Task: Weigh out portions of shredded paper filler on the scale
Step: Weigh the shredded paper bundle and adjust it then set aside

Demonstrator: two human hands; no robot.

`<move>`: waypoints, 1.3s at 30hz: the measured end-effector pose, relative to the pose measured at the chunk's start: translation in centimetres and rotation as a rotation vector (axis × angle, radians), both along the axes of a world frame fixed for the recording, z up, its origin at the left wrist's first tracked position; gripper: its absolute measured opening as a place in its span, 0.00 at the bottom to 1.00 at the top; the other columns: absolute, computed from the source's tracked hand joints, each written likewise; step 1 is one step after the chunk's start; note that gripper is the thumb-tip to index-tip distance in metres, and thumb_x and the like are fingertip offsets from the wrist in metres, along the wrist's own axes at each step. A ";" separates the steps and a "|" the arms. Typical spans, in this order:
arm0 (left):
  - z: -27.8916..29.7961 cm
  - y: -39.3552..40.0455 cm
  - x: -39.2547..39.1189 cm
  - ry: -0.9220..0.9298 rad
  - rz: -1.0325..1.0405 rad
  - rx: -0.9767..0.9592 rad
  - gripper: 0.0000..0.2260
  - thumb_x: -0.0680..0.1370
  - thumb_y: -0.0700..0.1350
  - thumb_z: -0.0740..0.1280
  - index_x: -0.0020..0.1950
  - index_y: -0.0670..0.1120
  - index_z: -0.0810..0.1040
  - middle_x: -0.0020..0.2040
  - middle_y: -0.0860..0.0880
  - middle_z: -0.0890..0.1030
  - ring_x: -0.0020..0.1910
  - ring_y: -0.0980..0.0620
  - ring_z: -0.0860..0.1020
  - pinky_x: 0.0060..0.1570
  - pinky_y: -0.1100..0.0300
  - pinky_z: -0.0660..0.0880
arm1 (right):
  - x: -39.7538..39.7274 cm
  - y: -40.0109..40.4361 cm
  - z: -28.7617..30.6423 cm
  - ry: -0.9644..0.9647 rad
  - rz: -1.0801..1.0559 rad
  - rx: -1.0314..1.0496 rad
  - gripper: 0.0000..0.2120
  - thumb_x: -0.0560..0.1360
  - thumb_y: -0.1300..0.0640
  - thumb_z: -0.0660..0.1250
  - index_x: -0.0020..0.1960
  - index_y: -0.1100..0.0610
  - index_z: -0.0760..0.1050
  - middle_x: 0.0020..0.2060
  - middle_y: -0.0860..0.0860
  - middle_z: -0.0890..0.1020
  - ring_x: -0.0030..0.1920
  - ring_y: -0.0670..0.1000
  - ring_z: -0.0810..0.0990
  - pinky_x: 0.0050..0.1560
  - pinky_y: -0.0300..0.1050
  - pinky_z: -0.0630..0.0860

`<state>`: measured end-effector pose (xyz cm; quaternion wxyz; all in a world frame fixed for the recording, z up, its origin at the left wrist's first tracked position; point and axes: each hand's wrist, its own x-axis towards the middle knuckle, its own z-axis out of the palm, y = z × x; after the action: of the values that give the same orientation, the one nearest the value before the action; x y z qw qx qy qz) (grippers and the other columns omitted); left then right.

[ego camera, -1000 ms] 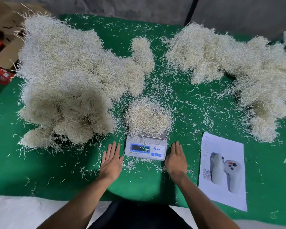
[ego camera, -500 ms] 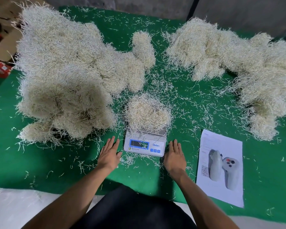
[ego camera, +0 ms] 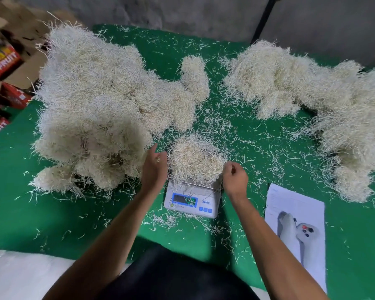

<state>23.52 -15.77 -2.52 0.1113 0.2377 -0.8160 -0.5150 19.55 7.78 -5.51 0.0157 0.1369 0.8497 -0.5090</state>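
I am looking down at the scale [ego camera: 192, 198] in the middle of the green mat [ego camera: 52, 213], with a rounded portion [ego camera: 196, 159] of shredded filler sitting on its pan and spilling a little over the edges. My left hand [ego camera: 154, 167] is hanging just beside the portion's left flank, fingers loosely curled; a few shreds may be caught at the fingertips, but I cannot tell whether it is truly holding anything. My right hand [ego camera: 235, 176] is sitting at the portion's right edge with fingers and thumb drawn together, as if pinching a few strands, though the strands are too fine for me to be sure.

I am judging this as the trimming step: bringing the portion to weight or gathering it to lift off. A few shreds are lying across the display [ego camera: 184, 199], and the digits are unreadable from here, so I would brush those away first. To do it well, I am thinking of keeping both hands off the pan while reading, since any resting touch would skew the number. Strands hanging onto the mat could also carry weight, so I would tuck them up onto the pan. Adjustments should be small pinches, taken from the big pile [ego camera: 95, 105] on the left. The other pile [ego camera: 312, 94] is lying well apart on the right, and the sheet [ego camera: 294, 230] near my right forearm.
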 end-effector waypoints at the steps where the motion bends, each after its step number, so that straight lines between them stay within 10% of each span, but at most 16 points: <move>1: 0.6 0.6 -1.4 -0.027 0.000 0.069 0.28 0.84 0.55 0.61 0.80 0.47 0.58 0.53 0.53 0.80 0.38 0.57 0.80 0.36 0.63 0.77 | -0.6 -0.7 0.6 -0.084 0.021 -0.099 0.12 0.86 0.54 0.60 0.61 0.62 0.75 0.34 0.51 0.79 0.26 0.43 0.77 0.26 0.42 0.76; 3: 1.2 1.9 -3.6 -0.148 -0.041 0.197 0.34 0.82 0.60 0.63 0.81 0.43 0.55 0.63 0.44 0.79 0.53 0.53 0.80 0.54 0.60 0.73 | -1.5 -1.9 1.1 -0.283 0.097 -0.252 0.17 0.84 0.50 0.63 0.67 0.59 0.69 0.37 0.54 0.80 0.31 0.50 0.79 0.34 0.48 0.82; 6: 1.0 3.6 -5.5 -0.330 -0.204 0.235 0.36 0.75 0.73 0.62 0.66 0.44 0.76 0.59 0.48 0.82 0.56 0.44 0.80 0.52 0.52 0.76 | -2.3 -3.3 2.2 -0.378 0.257 -0.354 0.14 0.84 0.52 0.63 0.67 0.56 0.67 0.33 0.52 0.76 0.29 0.51 0.74 0.33 0.47 0.77; 9: 1.3 4.8 -6.9 -0.273 -0.196 0.144 0.50 0.66 0.80 0.62 0.75 0.44 0.69 0.75 0.43 0.70 0.72 0.43 0.71 0.69 0.46 0.67 | -2.9 -4.9 3.6 -0.294 0.262 -0.558 0.15 0.84 0.50 0.62 0.67 0.42 0.61 0.33 0.55 0.75 0.31 0.56 0.75 0.34 0.48 0.77; 14: 3.6 5.3 -9.8 -0.116 -0.142 0.162 0.59 0.59 0.82 0.65 0.80 0.47 0.60 0.79 0.43 0.62 0.75 0.44 0.65 0.68 0.50 0.63 | -4.8 -5.6 5.0 -0.138 0.296 -0.821 0.09 0.79 0.49 0.59 0.48 0.55 0.66 0.33 0.49 0.68 0.32 0.52 0.66 0.34 0.45 0.70; 18: 4.2 4.9 -11.8 -0.067 -0.187 0.186 0.50 0.69 0.69 0.72 0.81 0.48 0.54 0.80 0.42 0.59 0.77 0.43 0.63 0.63 0.57 0.59 | -8.4 -3.4 7.3 -0.058 0.143 -0.606 0.24 0.82 0.34 0.56 0.42 0.54 0.72 0.28 0.47 0.68 0.27 0.51 0.66 0.29 0.42 0.67; 22: 4.7 5.4 -12.7 -0.113 -0.272 0.194 0.47 0.73 0.66 0.71 0.82 0.48 0.53 0.81 0.43 0.57 0.77 0.44 0.62 0.69 0.51 0.60 | -11.3 -3.2 9.2 -0.060 0.293 -0.250 0.38 0.74 0.22 0.56 0.67 0.50 0.74 0.36 0.42 0.77 0.33 0.43 0.74 0.43 0.45 0.75; 24: 4.6 6.0 -12.8 -0.100 -0.295 0.214 0.43 0.74 0.63 0.71 0.81 0.48 0.56 0.80 0.43 0.62 0.73 0.51 0.69 0.66 0.57 0.65 | -12.9 -3.1 9.1 -0.100 0.291 -0.263 0.30 0.80 0.31 0.61 0.72 0.51 0.71 0.29 0.44 0.73 0.26 0.44 0.69 0.37 0.54 0.77; 28: 4.6 7.5 -12.2 -0.094 -0.339 0.215 0.36 0.75 0.60 0.73 0.79 0.51 0.63 0.77 0.45 0.67 0.64 0.59 0.71 0.60 0.62 0.67 | -17.9 -1.2 8.6 -0.297 0.009 -0.372 0.11 0.85 0.53 0.62 0.66 0.53 0.75 0.33 0.50 0.82 0.23 0.47 0.62 0.26 0.38 0.67; 34: 4.1 4.6 -10.0 0.001 -0.249 0.424 0.12 0.77 0.49 0.72 0.56 0.65 0.80 0.46 0.58 0.84 0.40 0.62 0.80 0.36 0.69 0.77 | -22.8 4.5 9.2 -0.263 -0.287 -0.328 0.07 0.86 0.54 0.60 0.60 0.57 0.71 0.40 0.53 0.79 0.27 0.45 0.72 0.23 0.35 0.69; 37: 3.5 1.6 -9.3 0.010 -0.174 0.537 0.07 0.82 0.42 0.66 0.54 0.53 0.82 0.48 0.45 0.84 0.42 0.54 0.85 0.47 0.62 0.78 | -22.0 6.4 9.5 -0.132 -0.212 -0.433 0.11 0.86 0.50 0.59 0.55 0.58 0.70 0.35 0.50 0.76 0.30 0.45 0.74 0.30 0.36 0.73; 39: 3.2 1.1 -9.3 -0.033 -0.163 0.602 0.06 0.83 0.45 0.65 0.57 0.46 0.79 0.47 0.46 0.84 0.40 0.58 0.84 0.36 0.66 0.79 | -20.7 5.3 9.3 -0.181 -0.092 -0.588 0.15 0.86 0.47 0.58 0.55 0.60 0.72 0.43 0.55 0.80 0.43 0.49 0.79 0.45 0.45 0.80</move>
<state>14.18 -14.67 0.69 -0.0192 0.2020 -0.6451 -0.7367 -1.13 13.07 3.80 0.1073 0.2097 0.6541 -0.7188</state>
